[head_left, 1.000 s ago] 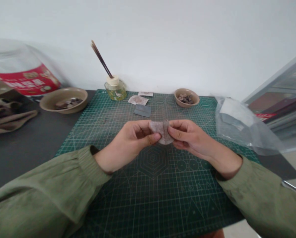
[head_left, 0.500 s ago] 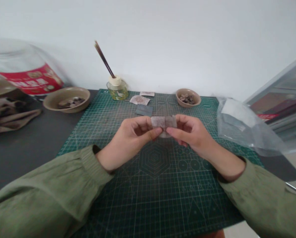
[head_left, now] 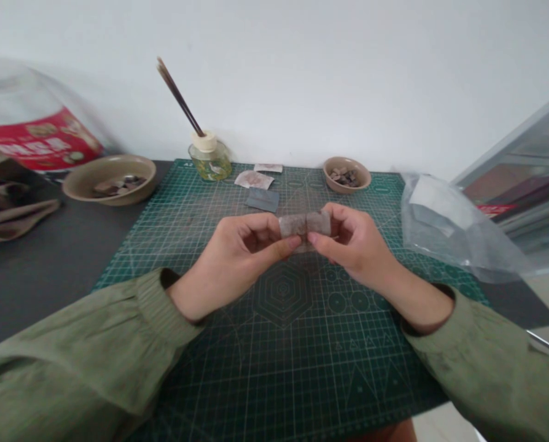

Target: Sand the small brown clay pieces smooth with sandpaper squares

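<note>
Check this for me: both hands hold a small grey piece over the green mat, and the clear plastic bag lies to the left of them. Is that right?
Not quite: the head view shows the clear plastic bag to the right of both hands. The rest holds.

a green cutting mat covers the dark tabletop, bearing a reed diffuser, three fabric scraps, a small bowl of pieces and a clear plastic bag; a larger bowl sits left.
</note>
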Demonstrator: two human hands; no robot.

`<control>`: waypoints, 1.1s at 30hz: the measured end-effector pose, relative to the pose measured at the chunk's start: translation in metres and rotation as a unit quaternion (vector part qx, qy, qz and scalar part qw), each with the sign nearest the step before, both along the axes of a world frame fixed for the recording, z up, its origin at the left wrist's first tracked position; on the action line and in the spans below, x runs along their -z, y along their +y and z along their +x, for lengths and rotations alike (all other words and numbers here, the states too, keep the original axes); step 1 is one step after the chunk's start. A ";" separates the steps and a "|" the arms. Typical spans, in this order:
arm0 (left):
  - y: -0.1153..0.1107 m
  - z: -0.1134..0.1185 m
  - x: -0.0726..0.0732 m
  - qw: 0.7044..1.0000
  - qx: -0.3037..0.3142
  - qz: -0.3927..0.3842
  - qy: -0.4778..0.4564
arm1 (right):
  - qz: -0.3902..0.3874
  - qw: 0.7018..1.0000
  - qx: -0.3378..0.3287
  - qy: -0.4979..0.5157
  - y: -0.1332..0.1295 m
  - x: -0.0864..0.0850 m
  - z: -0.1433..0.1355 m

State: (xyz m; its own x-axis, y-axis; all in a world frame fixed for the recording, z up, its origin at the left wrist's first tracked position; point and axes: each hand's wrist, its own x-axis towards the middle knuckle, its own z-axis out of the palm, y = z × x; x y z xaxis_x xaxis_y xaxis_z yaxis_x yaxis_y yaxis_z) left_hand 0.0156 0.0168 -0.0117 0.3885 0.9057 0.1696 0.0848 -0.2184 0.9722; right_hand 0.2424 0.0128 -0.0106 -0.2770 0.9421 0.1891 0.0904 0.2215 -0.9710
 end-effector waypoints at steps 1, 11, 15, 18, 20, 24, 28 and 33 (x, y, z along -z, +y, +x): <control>0.000 0.000 0.000 1.000 0.000 0.000 0.002 | 0.007 1.000 0.006 -0.009 0.000 0.001 0.000; -0.001 -0.001 0.001 1.000 -0.003 0.006 0.030 | 0.046 0.994 0.048 -0.081 -0.004 0.001 -0.005; -0.001 0.001 0.002 0.999 -0.003 0.015 0.028 | 0.070 0.989 0.069 -0.110 -0.006 0.003 -0.007; 0.000 0.002 0.003 0.999 -0.003 0.026 0.027 | 0.083 0.984 0.085 -0.131 -0.007 0.003 -0.008; 0.000 0.003 0.003 0.999 -0.004 0.030 0.028 | 0.094 0.981 0.094 -0.144 -0.007 0.003 -0.008; 0.001 0.002 0.003 0.999 -0.004 0.024 0.032 | 0.095 0.981 0.086 -0.142 -0.007 0.003 -0.007; 0.002 0.000 0.003 0.998 -0.017 0.025 0.050 | 0.080 0.985 0.068 -0.141 -0.005 0.004 -0.005; 0.000 0.002 0.002 0.996 -0.030 0.049 0.066 | 0.077 0.984 0.060 -0.147 -0.005 0.005 -0.005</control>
State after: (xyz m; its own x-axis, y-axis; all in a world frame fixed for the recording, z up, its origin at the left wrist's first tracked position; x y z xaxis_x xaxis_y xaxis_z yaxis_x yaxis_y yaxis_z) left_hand 0.0176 0.0168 -0.0139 0.3596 0.9092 0.2099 0.2267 -0.3034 0.9255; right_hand 0.2370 0.0082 -0.0155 -0.2292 0.9381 0.2596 0.3978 0.3337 -0.8547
